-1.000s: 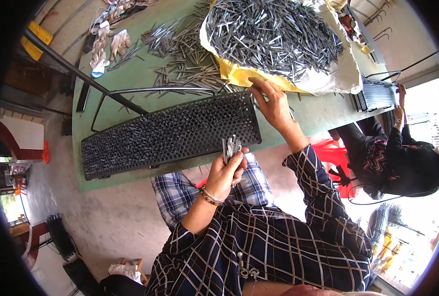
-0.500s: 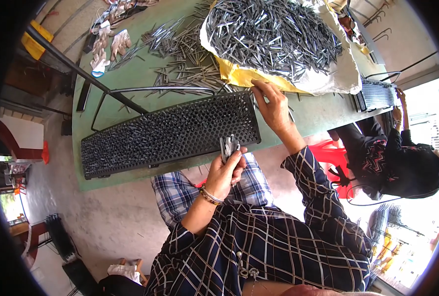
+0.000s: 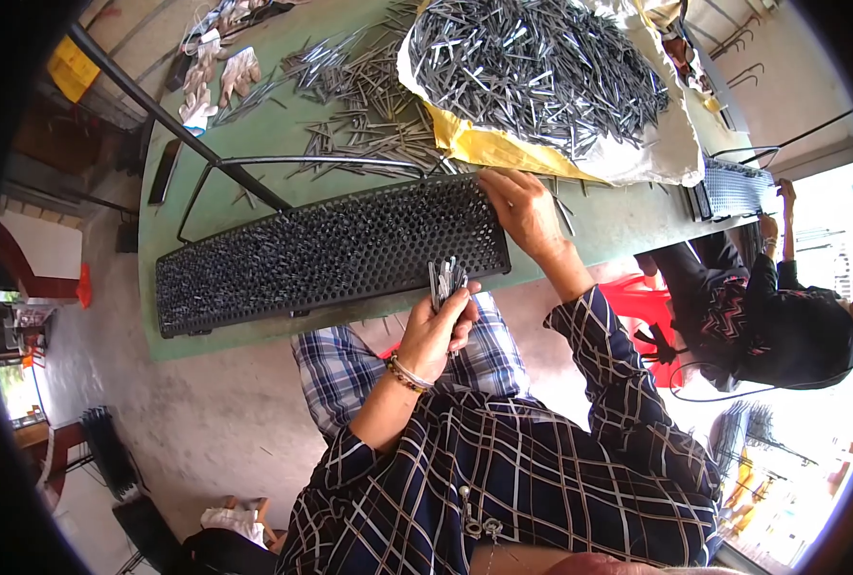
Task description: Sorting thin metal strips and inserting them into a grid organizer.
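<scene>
A bundle of thin grey metal strips (image 3: pixel 443 280) stands upright in my left hand (image 3: pixel 433 331), closed round its lower part in front of the rack. The long black perforated rack (image 3: pixel 340 249) lies across the table edge. Strips fill many of its round holes on the left and middle, while bare holes show toward its right end. At the rack's far right corner is my right hand (image 3: pixel 524 213), its fingers bent together over the holes. Whatever is between those fingertips is hidden.
A yellow-and-white sack (image 3: pixel 503 151) full of loose strips lies open on the green table (image 3: pixel 244 331). More strips (image 3: pixel 369 120) are scattered left of it, near work gloves (image 3: pixel 239 72). A black metal frame (image 3: pixel 148 105) rises behind the rack. At right, a co-worker (image 3: pixel 781 326) handles another rack (image 3: pixel 736 187).
My right hand has shifted slightly left and down onto the rack's right end, its fingers more bent. My left hand holds its bundle in nearly the same place.
</scene>
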Demonstrator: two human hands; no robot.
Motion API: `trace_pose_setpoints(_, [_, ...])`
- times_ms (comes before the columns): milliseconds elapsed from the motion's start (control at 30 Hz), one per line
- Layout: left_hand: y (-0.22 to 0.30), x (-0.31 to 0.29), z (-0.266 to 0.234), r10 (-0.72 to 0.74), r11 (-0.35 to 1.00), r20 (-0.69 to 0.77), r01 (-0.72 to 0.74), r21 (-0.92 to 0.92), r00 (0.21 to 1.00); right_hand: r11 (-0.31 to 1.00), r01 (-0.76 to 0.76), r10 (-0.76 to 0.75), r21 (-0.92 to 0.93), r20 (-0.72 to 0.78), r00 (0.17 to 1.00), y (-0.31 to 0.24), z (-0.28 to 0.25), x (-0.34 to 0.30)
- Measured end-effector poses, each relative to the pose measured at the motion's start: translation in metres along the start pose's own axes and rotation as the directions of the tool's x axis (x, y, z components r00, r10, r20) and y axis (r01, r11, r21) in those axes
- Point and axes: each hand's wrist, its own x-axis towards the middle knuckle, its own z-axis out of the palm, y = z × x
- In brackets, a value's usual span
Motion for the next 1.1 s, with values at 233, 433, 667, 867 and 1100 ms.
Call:
trace_pose_setpoints(233, [0.010,-0.012,-0.004,0.060,0.997,0.010,-0.059,-0.057,0.998,0.741,-0.552,0.466,0.383,0.299,0.833,-0.048,-0.032,-0.005])
trace_pose_setpoints(433, [0.011,-0.018,-0.004,0.086,0.996,0.118,-0.087,0.006,0.989,0.303,-0.749,0.342,0.590,0.666,0.663,-0.080,-0.023,-0.034])
trace_pose_setpoints(667, [0.002,-0.021,-0.022,0.083,0.996,0.045,-0.084,0.026,0.996,0.339,-0.771,0.467,0.539,0.616,0.635,-0.089,-0.008,-0.039])
trace_pose_setpoints(867, [-0.001,-0.020,-0.035,0.137,0.990,-0.053,-0.138,-0.019,0.989,0.640,-0.577,0.509,0.507,0.282,0.813,-0.088,0.002,-0.023])
trace_pose_setpoints(1100, [0.001,-0.014,-0.044,0.028,0.991,-0.106,-0.041,-0.125,0.994,0.890,-0.330,0.336,0.315,0.038,0.941,-0.075,0.016,-0.002])
